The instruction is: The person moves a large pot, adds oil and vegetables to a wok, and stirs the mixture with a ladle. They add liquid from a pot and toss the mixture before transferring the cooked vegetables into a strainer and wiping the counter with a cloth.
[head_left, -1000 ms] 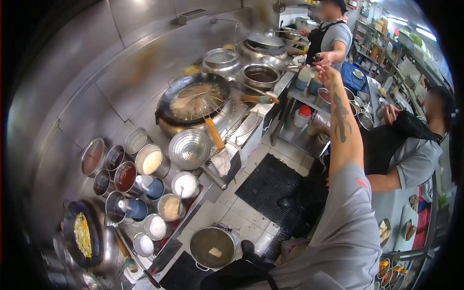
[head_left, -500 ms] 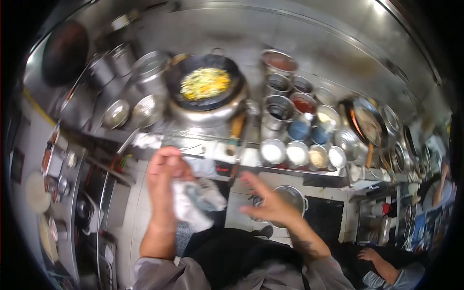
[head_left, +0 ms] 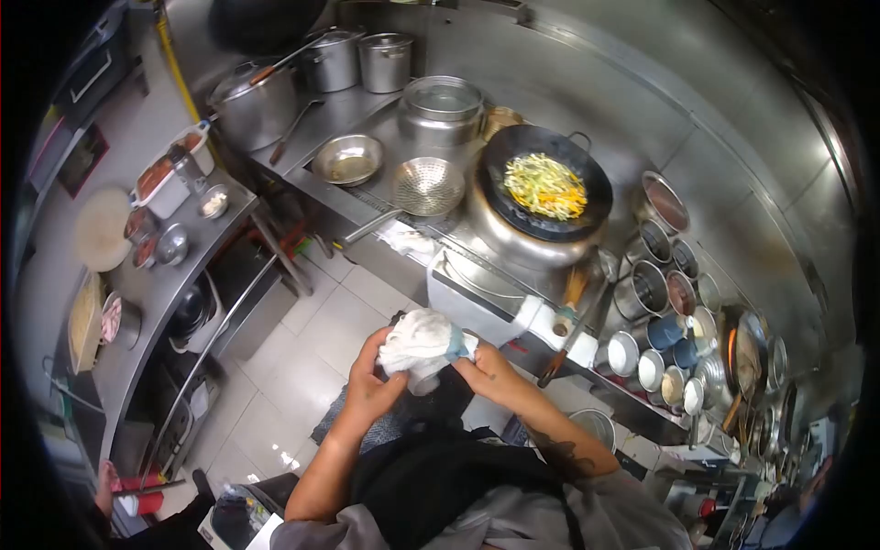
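A soft, bunched white cloth with a blue-green patch (head_left: 417, 339) is up in the air between two bare hands, over the pale tiled floor (head_left: 302, 380) and in front of the long grey metal stove (head_left: 362, 115); the left hand (head_left: 371, 378) is at its fat, round side, with the fingers bent around the edge and the thumb pressed on the near face; the right hand (head_left: 490, 374) is at its thin side, with the thumb and fingers pinching the corner close to the blue-green patch; both hands touch it, so neither one is nearer; its long way seems to go across, from one hand to the other, and a loose bit hangs down in the middle, toward the black cloth apron (head_left: 403, 486); the big round black metal wok (head_left: 596, 197), with yellow, green and orange strips of food (head_left: 545, 186) in it, sits ahead and to the right, well apart from the cloth and nearer to the right hand; the cloth hides some fingertips, so I cannot tell how hard they squeeze; its folds hide how big it is; the small silver metal tubs (head_left: 632, 302) crowd together at the right, and the dark round edge cuts off the rest.
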Motion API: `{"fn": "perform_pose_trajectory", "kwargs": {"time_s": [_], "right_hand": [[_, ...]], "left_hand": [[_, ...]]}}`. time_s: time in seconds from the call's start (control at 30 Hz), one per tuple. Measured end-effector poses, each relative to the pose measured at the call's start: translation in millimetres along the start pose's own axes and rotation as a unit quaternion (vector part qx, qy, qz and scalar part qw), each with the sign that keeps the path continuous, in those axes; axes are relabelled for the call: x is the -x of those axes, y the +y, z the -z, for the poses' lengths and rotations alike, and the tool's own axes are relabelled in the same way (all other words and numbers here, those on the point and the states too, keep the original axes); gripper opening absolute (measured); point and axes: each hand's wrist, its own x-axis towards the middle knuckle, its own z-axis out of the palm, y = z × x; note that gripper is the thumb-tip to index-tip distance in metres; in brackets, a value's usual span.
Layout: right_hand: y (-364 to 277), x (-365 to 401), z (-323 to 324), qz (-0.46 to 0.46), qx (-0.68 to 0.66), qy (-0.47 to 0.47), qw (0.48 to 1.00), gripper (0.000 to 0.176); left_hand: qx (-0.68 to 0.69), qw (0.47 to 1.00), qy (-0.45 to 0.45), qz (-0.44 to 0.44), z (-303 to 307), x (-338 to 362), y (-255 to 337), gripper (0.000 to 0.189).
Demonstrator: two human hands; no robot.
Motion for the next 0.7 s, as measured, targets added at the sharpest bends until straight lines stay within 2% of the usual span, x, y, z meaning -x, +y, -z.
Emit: {"fn": "perform_pose_trajectory", "kwargs": {"time_s": [0.07,0.1,0.17,0.2,0.3,0.33,0.43,0.47,0.57,0.6,0.67,0.7], "right_hand": [[0.5,-11.5,-2.6,0.032,0.009,-0.014,0.999,0.028],[-1.6,-16.3,-2.8,0.032,0.03,-0.03,0.999,0.026],[9.4,-33.7,-6.0,0.15,0.119,-0.07,0.979,0.022],[5.9,-40.7,-7.1,0.163,0.115,-0.081,0.976,0.021],[11.3,-62.0,2.1,0.066,0.045,-0.08,0.994,0.023],[9.7,-66.5,6.8,0.003,-0.075,-0.079,0.994,0.025],[33.4,-90.9,10.9,0.021,-0.124,-0.055,0.991,0.028],[25.6,-97.9,12.5,0.032,-0.088,-0.051,0.994,0.028],[24.7,-120.0,16.2,0.023,-0.033,-0.015,0.999,0.026],[21.0,-126.8,15.1,0.006,-0.045,-0.009,0.999,0.026],[9.2,-138.5,14.5,-0.029,-0.067,0.019,0.997,0.026],[11.8,-147.1,16.0,-0.009,0.011,-0.007,1.0,0.026]], "left_hand": [[-0.119,0.99,0.003,-0.071,11.1,-4.7,-4.9,0.075],[-0.117,0.99,0.017,-0.072,10.6,-6.6,1.0,0.077],[-0.112,0.99,0.045,-0.072,6.6,-11.4,26.2,0.079],[-0.163,0.982,0.047,-0.079,2.4,-15.2,40.4,0.073],[-0.254,0.965,-0.008,-0.065,16.2,-32.8,32.4,0.057],[-0.271,0.959,0.022,-0.078,21.1,-37.2,31.6,0.034],[-0.377,0.906,0.142,-0.126,44.6,-40.6,31.0,0.026],[-0.396,0.887,0.189,-0.141,53.4,-40.0,31.0,0.023],[-0.305,0.893,0.305,-0.129,91.7,-36.2,17.7,0.021],[-0.212,0.919,0.323,-0.081,105.1,-35.3,17.6,0.019],[0.011,0.935,0.353,-0.033,136.5,-36.6,16.1,0.019],[0.123,0.926,0.357,-0.01,151.6,-36.9,15.6,0.019]]}}
